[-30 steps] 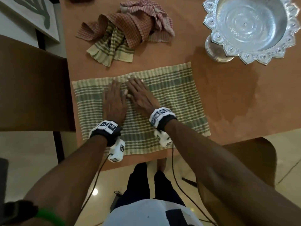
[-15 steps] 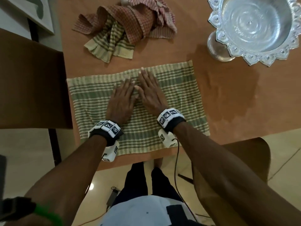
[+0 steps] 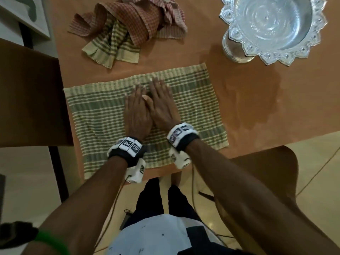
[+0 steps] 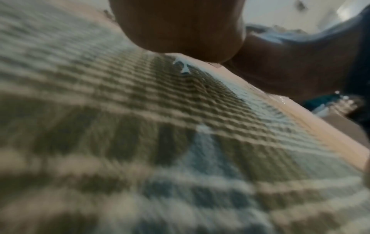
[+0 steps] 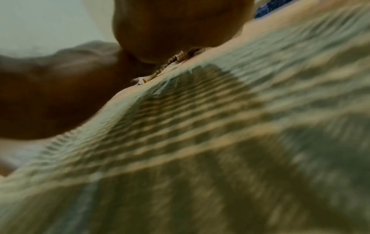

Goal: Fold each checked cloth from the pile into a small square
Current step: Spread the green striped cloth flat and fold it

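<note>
I press my left hand (image 3: 137,115) and my right hand (image 3: 161,105) flat, fingers straight, side by side on the middle of the green and cream checked cloth (image 3: 193,100), which lies spread on the brown wooden table (image 3: 257,107) — neither hand holds anything. I judge the task is near its beginning: this cloth looks only smoothed, not yet a small square, and the crumpled pile of red and green checked cloths (image 3: 132,28) waits behind it — still unfolded
</note>
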A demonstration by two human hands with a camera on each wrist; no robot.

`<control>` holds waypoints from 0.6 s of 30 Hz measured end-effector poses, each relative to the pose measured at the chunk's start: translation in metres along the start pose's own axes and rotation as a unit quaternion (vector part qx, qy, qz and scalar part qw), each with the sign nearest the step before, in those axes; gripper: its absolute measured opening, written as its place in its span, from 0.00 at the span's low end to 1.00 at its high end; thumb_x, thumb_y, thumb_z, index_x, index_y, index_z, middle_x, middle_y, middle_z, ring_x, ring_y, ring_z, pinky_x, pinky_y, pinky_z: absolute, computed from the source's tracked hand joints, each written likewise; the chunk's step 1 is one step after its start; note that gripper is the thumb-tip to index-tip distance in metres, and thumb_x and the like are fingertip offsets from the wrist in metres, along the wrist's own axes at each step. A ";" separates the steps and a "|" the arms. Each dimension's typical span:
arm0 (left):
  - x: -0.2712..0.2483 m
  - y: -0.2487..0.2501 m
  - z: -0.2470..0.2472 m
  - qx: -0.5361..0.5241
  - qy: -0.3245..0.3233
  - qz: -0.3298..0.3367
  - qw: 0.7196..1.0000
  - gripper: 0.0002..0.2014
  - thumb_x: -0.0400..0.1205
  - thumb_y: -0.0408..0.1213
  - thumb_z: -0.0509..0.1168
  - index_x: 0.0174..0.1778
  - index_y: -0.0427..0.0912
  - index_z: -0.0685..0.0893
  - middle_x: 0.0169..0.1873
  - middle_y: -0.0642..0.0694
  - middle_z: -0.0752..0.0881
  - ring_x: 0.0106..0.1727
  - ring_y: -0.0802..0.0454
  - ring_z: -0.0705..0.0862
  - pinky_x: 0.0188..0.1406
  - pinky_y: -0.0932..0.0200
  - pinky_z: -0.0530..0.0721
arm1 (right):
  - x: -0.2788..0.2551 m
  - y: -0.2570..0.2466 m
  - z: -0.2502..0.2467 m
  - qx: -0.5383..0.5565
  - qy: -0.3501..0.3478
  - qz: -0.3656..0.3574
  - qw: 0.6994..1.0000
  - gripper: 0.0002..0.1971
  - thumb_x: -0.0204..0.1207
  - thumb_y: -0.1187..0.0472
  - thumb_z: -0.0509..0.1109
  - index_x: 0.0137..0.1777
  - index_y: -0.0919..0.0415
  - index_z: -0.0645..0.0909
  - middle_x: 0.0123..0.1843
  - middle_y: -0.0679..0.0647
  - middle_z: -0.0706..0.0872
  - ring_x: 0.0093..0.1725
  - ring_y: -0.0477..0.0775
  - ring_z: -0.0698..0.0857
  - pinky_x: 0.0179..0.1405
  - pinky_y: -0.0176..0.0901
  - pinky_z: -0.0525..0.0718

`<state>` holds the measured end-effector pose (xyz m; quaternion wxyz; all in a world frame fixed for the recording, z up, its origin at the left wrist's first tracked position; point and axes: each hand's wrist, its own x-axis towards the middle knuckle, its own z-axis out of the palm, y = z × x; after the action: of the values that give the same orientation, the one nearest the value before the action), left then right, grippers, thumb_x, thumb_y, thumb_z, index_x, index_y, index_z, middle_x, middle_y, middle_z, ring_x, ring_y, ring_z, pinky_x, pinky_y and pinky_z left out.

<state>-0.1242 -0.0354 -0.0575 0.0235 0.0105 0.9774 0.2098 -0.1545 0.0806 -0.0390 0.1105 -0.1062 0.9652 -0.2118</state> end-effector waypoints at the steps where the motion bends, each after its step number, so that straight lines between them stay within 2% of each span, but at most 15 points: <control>1: -0.009 -0.001 0.003 -0.014 0.008 -0.030 0.999 0.27 0.92 0.46 0.46 0.84 0.36 0.64 0.85 0.38 0.61 0.87 0.44 0.57 0.86 0.38 0.52 | -0.005 -0.005 0.006 0.015 -0.011 0.012 1.000 0.31 0.90 0.46 0.44 0.87 0.63 0.51 0.89 0.59 0.49 0.88 0.56 0.45 0.87 0.53 0.41; 3: -0.032 -0.019 0.003 0.016 0.013 -0.086 0.996 0.29 0.92 0.52 0.45 0.86 0.38 0.59 0.87 0.40 0.56 0.88 0.45 0.53 0.87 0.40 0.48 | -0.020 0.019 0.008 -0.008 -0.015 0.009 1.000 0.31 0.90 0.46 0.43 0.88 0.62 0.51 0.89 0.57 0.48 0.88 0.55 0.44 0.86 0.53 0.42; 5: -0.047 -0.048 -0.005 0.066 0.014 -0.108 0.992 0.31 0.91 0.55 0.44 0.87 0.41 0.56 0.87 0.41 0.53 0.88 0.44 0.50 0.87 0.42 0.43 | -0.031 0.062 -0.001 -0.050 0.004 0.017 0.999 0.31 0.89 0.44 0.43 0.88 0.59 0.51 0.89 0.54 0.50 0.88 0.54 0.45 0.87 0.55 0.44; 8: -0.049 -0.091 -0.025 0.074 0.042 -0.174 0.981 0.34 0.90 0.59 0.40 0.87 0.41 0.55 0.87 0.38 0.52 0.88 0.41 0.50 0.86 0.37 0.48 | -0.036 0.112 -0.029 -0.065 0.047 0.112 0.990 0.35 0.87 0.40 0.39 0.88 0.61 0.50 0.89 0.56 0.49 0.88 0.55 0.46 0.87 0.50 0.41; 10: -0.047 -0.105 -0.034 0.061 0.048 -0.213 0.974 0.35 0.89 0.60 0.38 0.87 0.39 0.55 0.87 0.36 0.52 0.88 0.39 0.49 0.84 0.34 0.50 | -0.037 0.109 -0.038 -0.058 0.042 0.108 0.992 0.37 0.86 0.37 0.38 0.88 0.61 0.47 0.89 0.56 0.46 0.88 0.55 0.44 0.87 0.50 0.39; 12: -0.043 -0.089 -0.033 0.067 0.044 -0.193 0.978 0.34 0.90 0.58 0.39 0.86 0.37 0.56 0.87 0.36 0.53 0.88 0.39 0.50 0.85 0.34 0.49 | -0.035 0.074 -0.028 -0.057 0.023 0.030 0.998 0.36 0.87 0.38 0.40 0.88 0.61 0.47 0.89 0.57 0.45 0.88 0.56 0.42 0.87 0.51 0.38; 14: -0.043 -0.052 -0.024 0.049 0.049 -0.087 0.994 0.31 0.91 0.54 0.42 0.87 0.39 0.57 0.87 0.38 0.54 0.88 0.41 0.51 0.86 0.38 0.48 | -0.038 0.025 -0.007 -0.037 -0.002 -0.039 0.999 0.34 0.89 0.42 0.44 0.88 0.61 0.49 0.89 0.57 0.47 0.88 0.56 0.43 0.86 0.49 0.36; 15: -0.046 -0.036 -0.017 0.031 0.049 -0.028 0.998 0.29 0.92 0.51 0.44 0.87 0.39 0.57 0.87 0.39 0.55 0.88 0.43 0.52 0.86 0.40 0.48 | -0.044 0.007 0.004 -0.031 -0.016 -0.050 0.998 0.33 0.89 0.43 0.46 0.88 0.61 0.49 0.89 0.57 0.48 0.88 0.56 0.43 0.86 0.47 0.35; 16: -0.048 -0.029 -0.010 0.018 0.049 0.004 0.999 0.28 0.92 0.48 0.45 0.87 0.40 0.57 0.87 0.39 0.56 0.88 0.44 0.53 0.87 0.40 0.49 | -0.049 -0.001 0.012 -0.027 -0.030 -0.049 0.998 0.32 0.89 0.45 0.46 0.88 0.61 0.49 0.89 0.56 0.47 0.88 0.55 0.43 0.85 0.45 0.33; 17: -0.052 -0.032 -0.006 0.011 0.055 -0.005 0.998 0.28 0.92 0.48 0.46 0.87 0.39 0.57 0.87 0.39 0.56 0.88 0.44 0.53 0.86 0.40 0.50 | -0.055 0.004 0.015 -0.024 -0.037 -0.038 0.998 0.32 0.90 0.45 0.46 0.88 0.61 0.48 0.89 0.56 0.46 0.88 0.54 0.42 0.84 0.43 0.31; 18: -0.059 -0.044 -0.003 0.008 0.064 -0.051 0.997 0.29 0.92 0.49 0.46 0.87 0.38 0.56 0.87 0.38 0.55 0.88 0.43 0.53 0.86 0.39 0.51 | -0.061 0.018 0.014 -0.028 -0.036 -0.028 0.999 0.32 0.90 0.45 0.46 0.88 0.61 0.48 0.89 0.55 0.45 0.88 0.53 0.41 0.84 0.43 0.31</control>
<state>-0.0664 -0.0784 -0.0705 -0.0288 -0.0524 0.9777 0.2012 -0.0953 0.1067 -0.0495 0.1359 -0.1441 0.9628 -0.1839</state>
